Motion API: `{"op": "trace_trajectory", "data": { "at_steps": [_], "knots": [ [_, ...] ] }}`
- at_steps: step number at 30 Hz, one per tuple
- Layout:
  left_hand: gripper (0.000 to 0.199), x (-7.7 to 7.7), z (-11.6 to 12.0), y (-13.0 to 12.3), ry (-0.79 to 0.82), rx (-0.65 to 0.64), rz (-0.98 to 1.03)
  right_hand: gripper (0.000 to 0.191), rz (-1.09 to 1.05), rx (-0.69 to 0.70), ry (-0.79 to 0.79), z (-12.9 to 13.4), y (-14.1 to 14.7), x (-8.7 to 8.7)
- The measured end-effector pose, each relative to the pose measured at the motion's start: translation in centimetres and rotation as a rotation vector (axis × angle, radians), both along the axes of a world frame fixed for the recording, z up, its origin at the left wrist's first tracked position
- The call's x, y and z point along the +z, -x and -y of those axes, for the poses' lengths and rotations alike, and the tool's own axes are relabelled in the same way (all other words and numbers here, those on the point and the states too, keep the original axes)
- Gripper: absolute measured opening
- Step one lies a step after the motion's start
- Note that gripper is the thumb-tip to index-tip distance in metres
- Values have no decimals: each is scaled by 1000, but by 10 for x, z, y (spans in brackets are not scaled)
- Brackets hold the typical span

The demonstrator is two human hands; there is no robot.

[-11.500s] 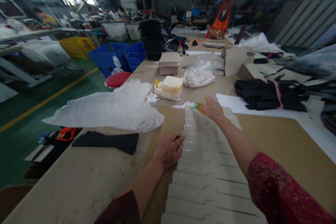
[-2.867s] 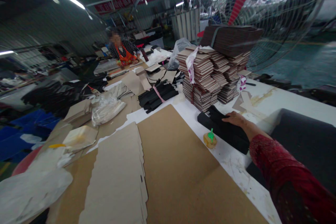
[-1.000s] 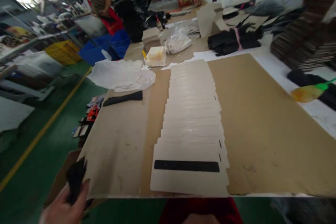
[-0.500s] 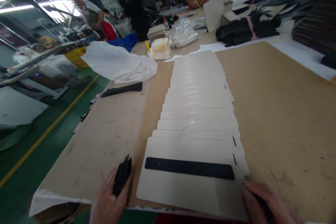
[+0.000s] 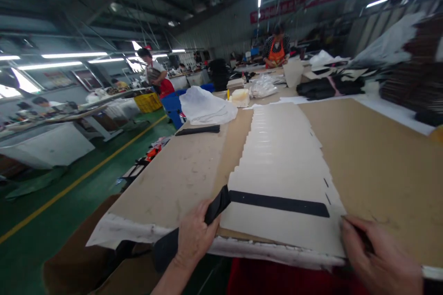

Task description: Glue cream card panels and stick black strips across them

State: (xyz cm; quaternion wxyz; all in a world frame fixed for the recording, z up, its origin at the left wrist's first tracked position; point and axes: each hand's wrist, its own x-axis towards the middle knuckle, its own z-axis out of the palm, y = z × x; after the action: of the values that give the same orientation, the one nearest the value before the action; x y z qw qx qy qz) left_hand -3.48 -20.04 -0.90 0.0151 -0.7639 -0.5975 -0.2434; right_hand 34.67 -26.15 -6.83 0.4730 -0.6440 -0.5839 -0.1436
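Black strip [image 5: 278, 203] flat across nearest of the overlapping pale boards [image 5: 285, 147], by the bench's [image 5: 166, 189] near edge. Left hand [image 5: 195, 235] closed around loose black strips [image 5: 217, 205]. Right hand [image 5: 384, 249] at that board's right edge; can't tell whether it's pinching.

Left hand [image 5: 195, 235] closer in, bundled strips [image 5: 217, 205] (black) now at the front board's [image 5: 277, 228] edge; contact unclear

Our left hand [image 5: 194, 235] is curled in a grip, its back toward us, the bare forearm [image 5: 173, 279] slanting up from the bottom edge. Our right hand [image 5: 384, 251] is at lower right, fingers bent, index and thumb tips pointing left, near each other.
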Motion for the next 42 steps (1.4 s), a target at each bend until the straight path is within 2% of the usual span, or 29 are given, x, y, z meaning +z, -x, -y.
{"op": "trace_trajectory", "data": {
  "at_steps": [3, 6, 16, 23, 27, 32, 38, 42],
  "knots": [
    [30, 3, 0, 0, 21, -72, -8, 15, 198, -35, -31, -1, 5, 15],
    [30, 3, 2, 2, 46, -106, -27, 9, 251, -13, -67, -2, 6, 16],
    [33, 0, 1, 7, 101, -131, -41, 11, 237, 121, -133, -1, 6, 10],
    [40, 0, 2, 7, 77, -139, -5, 16, 234, 183, -163, 1, 7, 11],
    [37, -2, 2, 9, 7, -163, 27, 20, 197, 240, -186, 3, 4, 9],
    [36, -1, 16, 11, -1, -238, 99, 26, 154, 332, -212, 10, 1, 6],
    [31, 2, 36, 7, 109, -193, 201, 19, 150, 320, -212, 18, 0, 3],
    [32, 20, 47, 4, 122, -92, 315, 12, 174, 272, -187, 24, -1, 4]
  ]
}}
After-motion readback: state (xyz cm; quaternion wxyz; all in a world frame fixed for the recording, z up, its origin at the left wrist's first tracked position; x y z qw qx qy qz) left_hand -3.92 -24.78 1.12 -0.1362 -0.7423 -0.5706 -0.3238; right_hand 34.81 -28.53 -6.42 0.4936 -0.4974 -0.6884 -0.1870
